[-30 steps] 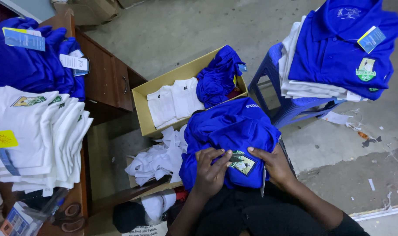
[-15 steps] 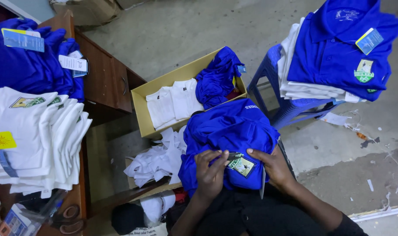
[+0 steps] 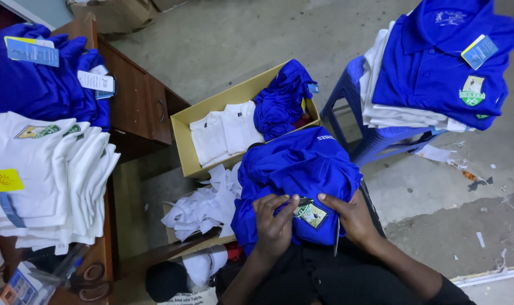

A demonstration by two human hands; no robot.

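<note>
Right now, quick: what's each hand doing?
Left hand: fingers curled, pinching the blue shirt beside its crest badge.
Right hand: laid on the shirt, fingertips at the badge; whether it grips cannot be told.

— What packaging showed?
— An open tan cardboard box (image 3: 184, 148) sat at eleven o'clock of centre.
— Labels?
— A blue-yellow hang tag (image 3: 479, 51) at two o'clock, a yellow square sticker (image 3: 6, 180) at nine.

blue shirt (image 3: 302, 169): matt cloth | box (image 3: 183, 141): matt cardboard | stool (image 3: 347, 107): smooth plastic | desk (image 3: 138, 101): wood
</note>
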